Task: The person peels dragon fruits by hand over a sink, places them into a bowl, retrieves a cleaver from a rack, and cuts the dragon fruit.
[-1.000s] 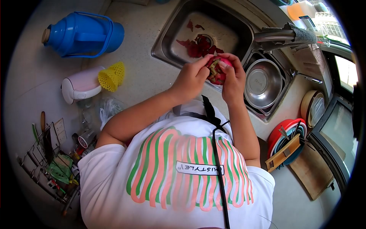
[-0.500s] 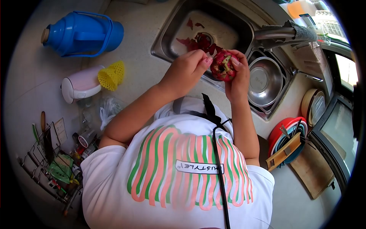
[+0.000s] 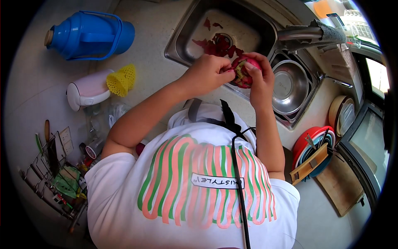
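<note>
My right hand (image 3: 258,79) is wrapped round a pink-red dragon fruit (image 3: 242,74) with greenish scale tips, its thumb across the near side. The fruit is held up by the near edge of the sink. My left hand (image 3: 209,74) is closed in a pinch at the fruit's left side, thumb and forefinger on its skin. Torn dark red peel pieces (image 3: 222,45) lie round the drain of the sink (image 3: 178,47), with smaller scraps farther back.
A steel bowl (image 3: 286,85) stands in the smaller right basin, with a cloth-wrapped faucet (image 3: 306,34) above. Left on the counter are a blue thermos (image 3: 89,35), a pink-white kettle (image 3: 89,91) and a yellow mesh sleeve (image 3: 122,81). Stacked basins (image 3: 304,143) sit at right.
My left hand has shifted slightly down and right, its pinch now against the fruit's side. My right hand has turned the fruit a little, and its thumb lies farther over it.
</note>
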Demonstrator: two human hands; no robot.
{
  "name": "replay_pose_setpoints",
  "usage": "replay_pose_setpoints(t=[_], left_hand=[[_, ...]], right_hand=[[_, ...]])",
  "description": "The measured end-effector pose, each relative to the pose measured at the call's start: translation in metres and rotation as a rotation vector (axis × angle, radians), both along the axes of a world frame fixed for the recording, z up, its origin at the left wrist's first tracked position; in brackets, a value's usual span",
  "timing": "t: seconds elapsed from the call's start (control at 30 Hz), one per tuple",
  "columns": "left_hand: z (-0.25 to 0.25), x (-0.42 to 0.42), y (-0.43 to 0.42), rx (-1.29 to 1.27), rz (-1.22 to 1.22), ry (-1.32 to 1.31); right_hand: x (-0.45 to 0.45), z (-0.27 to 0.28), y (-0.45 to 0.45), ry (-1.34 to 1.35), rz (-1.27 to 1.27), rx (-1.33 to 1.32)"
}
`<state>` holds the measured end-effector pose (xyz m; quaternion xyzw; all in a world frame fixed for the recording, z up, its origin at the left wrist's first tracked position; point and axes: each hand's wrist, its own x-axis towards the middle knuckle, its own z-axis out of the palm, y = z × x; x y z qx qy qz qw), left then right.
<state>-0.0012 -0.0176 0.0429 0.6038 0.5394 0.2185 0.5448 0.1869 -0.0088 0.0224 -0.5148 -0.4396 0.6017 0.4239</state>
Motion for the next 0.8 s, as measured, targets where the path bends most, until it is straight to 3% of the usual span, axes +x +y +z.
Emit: replay_pose_setpoints(t=[0.17,0.33,0.53,0.63,0.8], left_hand=[[-0.016,0.013,-0.015,0.199,0.19,-0.198],[-0.015,0.017,-0.018,0.26,0.252,-0.206],[-0.005,0.022,-0.018,0.174,0.344,-0.311],[0.01,0.022,-0.016,0.013,0.432,-0.396],[0.02,0.021,-0.014,-0.063,0.385,-0.463]], right_hand=[[-0.004,-0.002,-0.005,0.347,-0.046,-0.214],[-0.006,0.0,-0.003,0.398,-0.018,-0.278],[-0.009,0.003,-0.001,0.525,-0.011,-0.305],[-0.008,-0.001,-0.001,0.604,-0.028,-0.32],[-0.006,0.002,-0.003,0.62,-0.019,-0.276]])
